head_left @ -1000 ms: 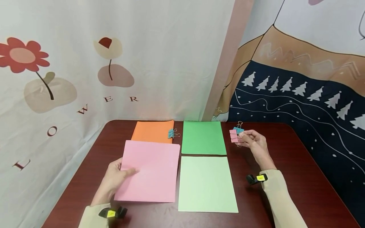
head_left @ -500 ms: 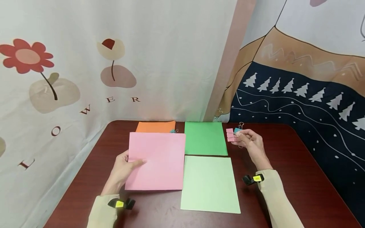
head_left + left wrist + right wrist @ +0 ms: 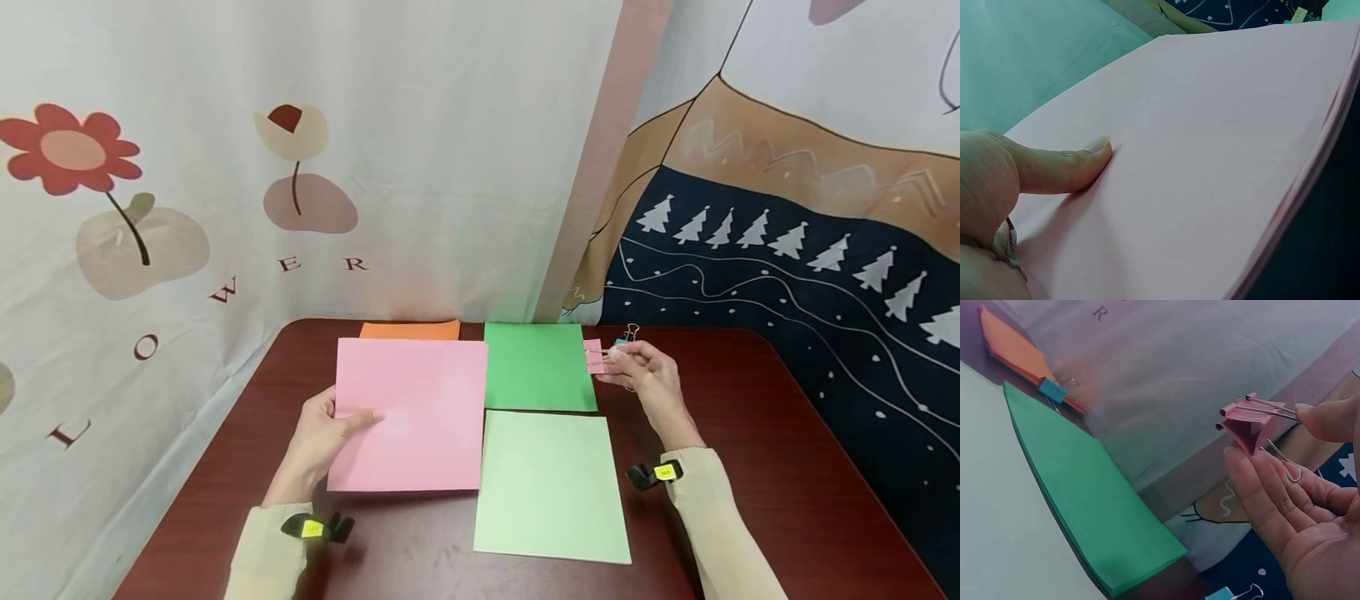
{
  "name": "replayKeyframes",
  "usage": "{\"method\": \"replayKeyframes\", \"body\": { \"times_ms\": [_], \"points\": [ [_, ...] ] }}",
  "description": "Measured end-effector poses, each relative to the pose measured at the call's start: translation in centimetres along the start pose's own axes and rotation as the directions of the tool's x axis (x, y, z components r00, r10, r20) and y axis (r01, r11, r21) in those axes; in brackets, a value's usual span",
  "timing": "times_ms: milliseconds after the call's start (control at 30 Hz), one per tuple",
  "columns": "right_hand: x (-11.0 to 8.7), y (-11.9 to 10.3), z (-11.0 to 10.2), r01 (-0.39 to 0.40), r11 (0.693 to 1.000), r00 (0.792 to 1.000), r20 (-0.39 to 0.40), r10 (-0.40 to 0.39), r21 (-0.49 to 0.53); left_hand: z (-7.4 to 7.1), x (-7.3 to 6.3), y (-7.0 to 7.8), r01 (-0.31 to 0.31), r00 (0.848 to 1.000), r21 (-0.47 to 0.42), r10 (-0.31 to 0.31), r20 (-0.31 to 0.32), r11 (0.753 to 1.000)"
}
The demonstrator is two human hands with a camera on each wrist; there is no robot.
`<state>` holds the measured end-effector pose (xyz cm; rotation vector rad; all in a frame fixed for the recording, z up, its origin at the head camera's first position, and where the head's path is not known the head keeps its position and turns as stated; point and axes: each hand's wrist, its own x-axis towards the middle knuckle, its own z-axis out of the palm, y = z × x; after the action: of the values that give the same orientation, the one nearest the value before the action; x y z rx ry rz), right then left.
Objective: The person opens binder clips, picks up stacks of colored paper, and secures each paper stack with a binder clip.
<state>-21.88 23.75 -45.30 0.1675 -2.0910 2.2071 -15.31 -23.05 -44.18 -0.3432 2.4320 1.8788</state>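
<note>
My left hand (image 3: 318, 437) grips a stack of pink paper (image 3: 412, 417) by its left edge, the thumb lying on top. In the left wrist view the pink paper (image 3: 1210, 137) shows several layers along its edge. My right hand (image 3: 652, 383) pinches a pink binder clip (image 3: 594, 357) by its wire handles, beside the right edge of a green paper stack (image 3: 536, 367). In the right wrist view the thumb presses one handle of the pink binder clip (image 3: 1250, 419), with the fingers under the other handle.
Orange paper (image 3: 408, 331) lies behind the pink stack, mostly covered, with a blue binder clip (image 3: 1052, 391) on its edge. A light green paper stack (image 3: 551, 487) lies in front of the green one. Another blue binder clip (image 3: 1221, 594) lies on the dark red table (image 3: 757, 433) behind my right hand.
The left hand has raised the pink paper away from me and slightly right, covering more of the orange paper. The right hand has moved left with the pink binder clip, up to the green stack's edge.
</note>
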Motion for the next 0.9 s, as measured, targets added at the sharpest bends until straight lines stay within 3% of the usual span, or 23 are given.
{"method": "replayKeyframes", "body": {
  "times_ms": [467,900],
  "points": [
    [0.1,-0.1,1.6,0.036,0.999,0.999,-0.003,-0.036,0.028,1.7,1.4,1.5,-0.061,0.997,-0.136,0.066,0.032,0.989],
    [0.2,0.3,3.1,0.062,0.994,0.998,-0.009,-0.062,0.095,4.5,3.2,1.9,-0.047,0.998,-0.177,0.054,0.039,0.983]
  ]
}}
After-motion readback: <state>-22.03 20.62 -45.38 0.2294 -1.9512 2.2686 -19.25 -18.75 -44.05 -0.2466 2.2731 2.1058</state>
